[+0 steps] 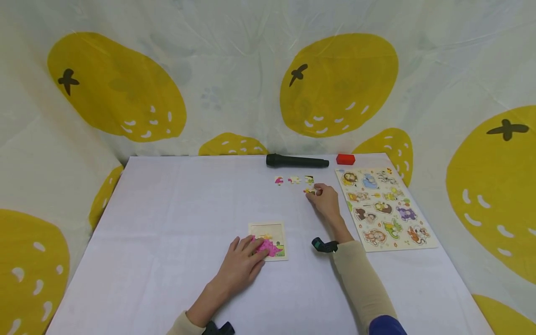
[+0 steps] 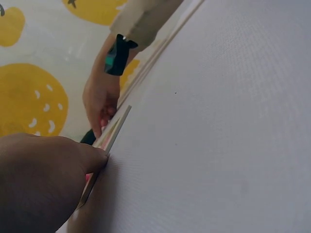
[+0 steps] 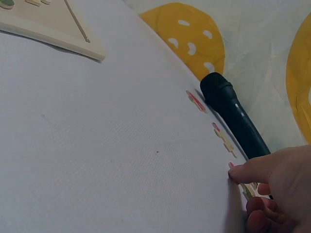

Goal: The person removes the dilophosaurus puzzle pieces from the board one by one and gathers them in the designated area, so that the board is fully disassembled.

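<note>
My left hand [image 1: 243, 261] rests with fingers extended across the wooden jigsaw tray [image 1: 274, 230], presumably to steady it. My right hand [image 1: 327, 201] pinches a jigsaw piece [image 1: 309, 191] just nearer than three loose pieces [image 1: 295, 180], likely spread for easy selection. My left fingers cover part of the pink dinosaur-like figure [image 1: 274, 250]. I cannot tell whether the pinched piece is lifted.

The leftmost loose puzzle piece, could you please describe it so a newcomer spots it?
Far back on the white table lies a black microphone. Just in front is a row of loose puzzle pieces; the leftmost piece is largely pink, its neighbour mostly cream.
</note>
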`<state>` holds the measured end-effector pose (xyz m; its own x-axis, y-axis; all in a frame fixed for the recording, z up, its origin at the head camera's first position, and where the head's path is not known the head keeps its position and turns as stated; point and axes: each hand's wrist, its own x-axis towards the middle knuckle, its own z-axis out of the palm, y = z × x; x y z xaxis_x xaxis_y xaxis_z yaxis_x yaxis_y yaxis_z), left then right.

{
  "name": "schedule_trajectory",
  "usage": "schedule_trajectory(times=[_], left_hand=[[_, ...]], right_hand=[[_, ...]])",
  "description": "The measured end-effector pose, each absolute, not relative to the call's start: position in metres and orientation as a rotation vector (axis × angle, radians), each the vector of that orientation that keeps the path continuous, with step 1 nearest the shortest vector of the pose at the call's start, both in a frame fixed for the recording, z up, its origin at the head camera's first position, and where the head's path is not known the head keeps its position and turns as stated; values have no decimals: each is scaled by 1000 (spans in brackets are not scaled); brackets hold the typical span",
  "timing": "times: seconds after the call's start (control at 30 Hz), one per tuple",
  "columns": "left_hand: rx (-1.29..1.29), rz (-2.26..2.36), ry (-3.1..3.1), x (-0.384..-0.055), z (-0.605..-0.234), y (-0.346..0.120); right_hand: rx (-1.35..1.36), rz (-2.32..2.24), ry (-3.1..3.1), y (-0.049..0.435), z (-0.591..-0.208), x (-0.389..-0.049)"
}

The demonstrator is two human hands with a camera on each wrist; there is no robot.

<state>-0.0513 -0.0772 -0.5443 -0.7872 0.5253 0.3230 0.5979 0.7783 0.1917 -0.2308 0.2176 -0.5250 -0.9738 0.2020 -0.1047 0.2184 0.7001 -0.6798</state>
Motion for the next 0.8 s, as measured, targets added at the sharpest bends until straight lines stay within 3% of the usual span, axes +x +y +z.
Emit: schedule_trajectory(times=[0.8], left_hand=[[-863, -511, -2719, -52, -542, -82]], right_hand=[[305, -1209, 2821, 221, -520, -225]])
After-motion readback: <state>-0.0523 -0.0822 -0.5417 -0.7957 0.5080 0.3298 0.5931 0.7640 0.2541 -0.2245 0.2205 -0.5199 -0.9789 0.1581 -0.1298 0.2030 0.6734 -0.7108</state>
